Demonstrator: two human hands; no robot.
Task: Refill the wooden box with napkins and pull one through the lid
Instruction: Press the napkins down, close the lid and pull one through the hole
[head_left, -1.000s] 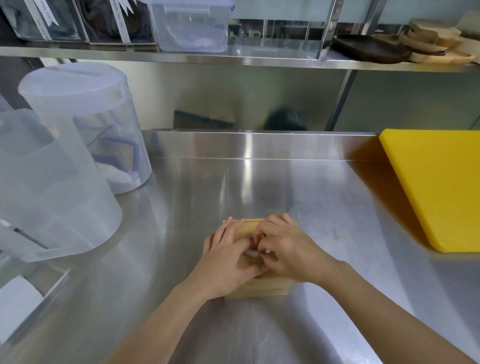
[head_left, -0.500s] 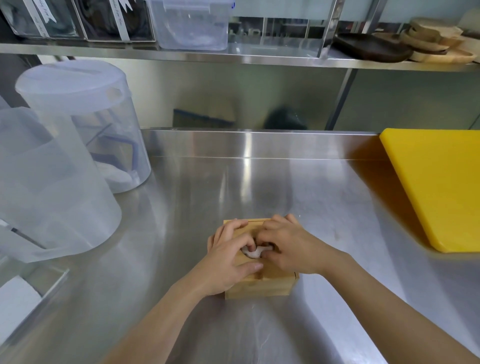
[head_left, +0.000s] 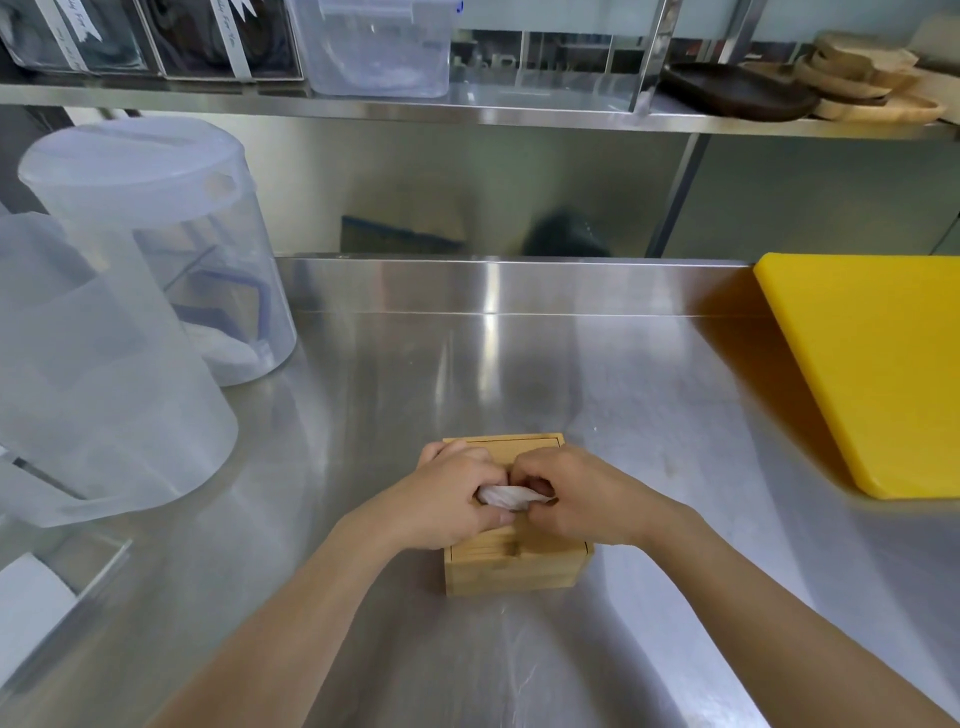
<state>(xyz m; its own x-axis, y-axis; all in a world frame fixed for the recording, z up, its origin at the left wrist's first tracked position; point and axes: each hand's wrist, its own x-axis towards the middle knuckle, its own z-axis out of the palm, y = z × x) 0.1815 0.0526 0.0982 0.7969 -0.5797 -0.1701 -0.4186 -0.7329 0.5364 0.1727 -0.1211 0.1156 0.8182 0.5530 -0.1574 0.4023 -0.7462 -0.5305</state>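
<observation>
I pinch the napkin (head_left: 506, 496) with my left hand (head_left: 447, 499) and right hand (head_left: 582, 501) atop the wooden box (head_left: 514, 564). Pull-through step; next, I'd judge, lift gently upward.

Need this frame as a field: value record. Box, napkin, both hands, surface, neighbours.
box: wooden box, lid on, upright on steel counter
napkin: white napkin bunched above lid, partly out
left hand: left hand pinching napkin
right hand: right hand pinching napkin
neighbours: yellow cutting board to the right, clear plastic containers to the left
</observation>
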